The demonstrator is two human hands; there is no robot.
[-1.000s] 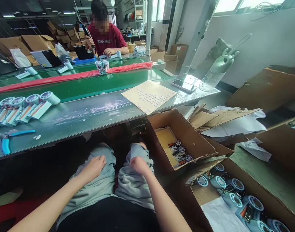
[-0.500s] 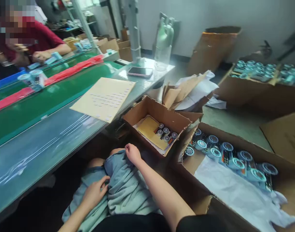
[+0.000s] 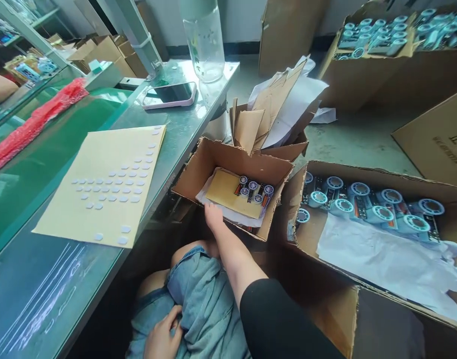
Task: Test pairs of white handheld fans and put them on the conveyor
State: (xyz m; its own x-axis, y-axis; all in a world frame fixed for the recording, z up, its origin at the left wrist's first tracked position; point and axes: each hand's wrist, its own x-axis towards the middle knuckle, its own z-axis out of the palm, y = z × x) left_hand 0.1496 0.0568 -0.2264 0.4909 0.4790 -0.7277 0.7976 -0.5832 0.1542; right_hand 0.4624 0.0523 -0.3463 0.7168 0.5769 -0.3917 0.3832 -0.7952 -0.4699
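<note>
My right hand (image 3: 214, 217) is at the near wall of a small cardboard box (image 3: 235, 155), its fingers closed over the top edge. Inside lie yellow card sheets (image 3: 224, 192) and white paper, with several small light-blue-topped cylindrical items (image 3: 252, 186) standing toward the right side. On the lap, my left hand (image 3: 164, 335) rests against the denim shorts (image 3: 206, 299), fingers loosely bent and a little apart, holding nothing. Part of that hand is cut off by the lower frame edge.
A yellow sheet with pale stickers (image 3: 104, 194) and a phone (image 3: 170, 95) lie on the bench beside a bottle (image 3: 204, 45). To the right stands a larger carton (image 3: 363, 172) of blue cylinders and white paper. Scrap cardboard (image 3: 276, 104) sticks up behind the small box.
My right hand has moved from the shorts forward to the small box's edge. The view has turned right and down; my left hand stays on the lap.
</note>
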